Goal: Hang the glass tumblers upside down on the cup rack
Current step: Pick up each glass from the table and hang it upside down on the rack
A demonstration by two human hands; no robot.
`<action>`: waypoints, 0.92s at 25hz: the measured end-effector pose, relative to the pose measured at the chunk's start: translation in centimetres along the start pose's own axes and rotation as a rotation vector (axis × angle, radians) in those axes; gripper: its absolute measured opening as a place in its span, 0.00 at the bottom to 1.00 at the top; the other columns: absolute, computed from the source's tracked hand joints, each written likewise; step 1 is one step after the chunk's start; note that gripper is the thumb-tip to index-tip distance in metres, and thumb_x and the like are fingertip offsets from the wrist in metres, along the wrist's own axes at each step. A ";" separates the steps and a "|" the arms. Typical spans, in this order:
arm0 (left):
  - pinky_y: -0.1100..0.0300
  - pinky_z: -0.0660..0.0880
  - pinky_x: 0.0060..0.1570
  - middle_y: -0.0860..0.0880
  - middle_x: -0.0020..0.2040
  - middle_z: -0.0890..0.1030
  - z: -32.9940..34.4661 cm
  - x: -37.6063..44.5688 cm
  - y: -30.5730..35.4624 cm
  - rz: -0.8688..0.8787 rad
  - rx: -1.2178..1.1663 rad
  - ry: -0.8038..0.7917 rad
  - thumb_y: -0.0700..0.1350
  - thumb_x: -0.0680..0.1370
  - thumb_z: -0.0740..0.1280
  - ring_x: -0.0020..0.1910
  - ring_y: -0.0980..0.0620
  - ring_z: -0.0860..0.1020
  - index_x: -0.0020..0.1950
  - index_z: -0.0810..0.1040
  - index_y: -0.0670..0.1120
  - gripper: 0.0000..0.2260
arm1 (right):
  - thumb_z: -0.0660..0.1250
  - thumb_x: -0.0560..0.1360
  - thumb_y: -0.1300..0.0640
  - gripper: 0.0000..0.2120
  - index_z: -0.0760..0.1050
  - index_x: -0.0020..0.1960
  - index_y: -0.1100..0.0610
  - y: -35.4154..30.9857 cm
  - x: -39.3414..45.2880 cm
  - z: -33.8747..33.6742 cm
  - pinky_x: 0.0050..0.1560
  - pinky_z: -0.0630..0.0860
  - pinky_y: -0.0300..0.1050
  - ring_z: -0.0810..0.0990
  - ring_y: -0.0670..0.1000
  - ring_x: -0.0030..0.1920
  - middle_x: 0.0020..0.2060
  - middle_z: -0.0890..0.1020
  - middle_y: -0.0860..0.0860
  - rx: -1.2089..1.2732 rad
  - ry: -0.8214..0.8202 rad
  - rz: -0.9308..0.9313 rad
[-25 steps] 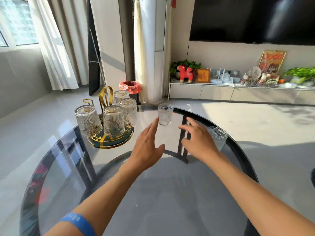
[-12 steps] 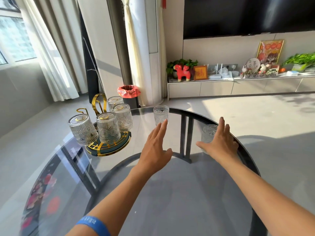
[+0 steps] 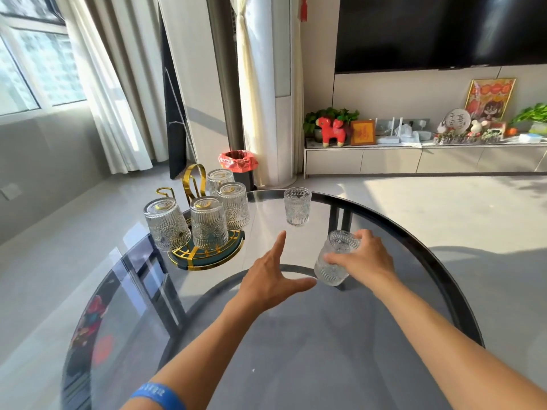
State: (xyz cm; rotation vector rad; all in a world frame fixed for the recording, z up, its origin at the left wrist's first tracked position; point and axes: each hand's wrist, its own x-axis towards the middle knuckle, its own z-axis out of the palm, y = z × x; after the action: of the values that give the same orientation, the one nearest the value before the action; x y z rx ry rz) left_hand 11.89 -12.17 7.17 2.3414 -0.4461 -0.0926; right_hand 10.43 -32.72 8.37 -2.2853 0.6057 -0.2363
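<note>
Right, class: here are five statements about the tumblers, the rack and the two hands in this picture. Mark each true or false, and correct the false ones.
1. The right hand grips a tumbler. True.
2. Four tumblers hang upside down on the cup rack. True.
3. The left hand holds a tumbler too. False: it is open and empty, fingers spread, beside the gripped tumbler.
4. The tumbler standing alone on the glass table is upside down. False: it stands upright, mouth up, beyond both hands.
5. Every peg on the rack is taken. False: one gold hook at the rack's left rear stands bare.
</note>
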 end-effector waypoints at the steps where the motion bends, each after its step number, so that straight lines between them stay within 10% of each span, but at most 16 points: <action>1: 0.50 0.70 0.67 0.48 0.75 0.69 -0.5 -0.2 -0.2 -0.058 -0.121 0.000 0.66 0.63 0.74 0.72 0.46 0.69 0.79 0.48 0.61 0.52 | 0.77 0.53 0.36 0.42 0.69 0.62 0.50 -1.0 -0.9 0.6 0.55 0.75 0.51 0.78 0.57 0.56 0.57 0.75 0.50 0.176 -0.050 0.016; 11: 0.45 0.80 0.56 0.46 0.52 0.86 -10.6 -2.3 -3.2 -0.092 -1.132 0.323 0.62 0.62 0.77 0.53 0.43 0.84 0.67 0.73 0.51 0.37 | 0.79 0.60 0.53 0.35 0.71 0.63 0.58 -14.2 -6.0 5.1 0.44 0.80 0.47 0.84 0.57 0.51 0.56 0.83 0.60 1.094 -0.554 -0.095; 18: 0.57 0.81 0.43 0.47 0.49 0.86 -19.2 -2.5 -5.6 -0.014 -1.177 0.588 0.48 0.66 0.76 0.48 0.50 0.85 0.67 0.74 0.42 0.31 | 0.71 0.61 0.34 0.38 0.70 0.65 0.51 -21.6 -7.1 7.6 0.47 0.74 0.47 0.80 0.52 0.55 0.58 0.80 0.50 0.713 -0.577 -0.334; 23: 0.56 0.82 0.50 0.44 0.57 0.83 -26.4 0.7 -8.7 0.003 -0.785 0.739 0.48 0.65 0.80 0.49 0.54 0.84 0.67 0.74 0.41 0.34 | 0.59 0.77 0.41 0.21 0.72 0.65 0.50 -26.8 -2.8 8.7 0.48 0.70 0.45 0.76 0.52 0.57 0.63 0.77 0.51 0.290 -0.186 -0.591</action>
State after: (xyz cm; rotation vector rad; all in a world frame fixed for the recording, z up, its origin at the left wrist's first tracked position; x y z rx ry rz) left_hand 20.20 10.81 20.37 1.4537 -0.0158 0.4990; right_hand 20.44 -9.62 21.30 -2.1151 -0.2031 -0.3607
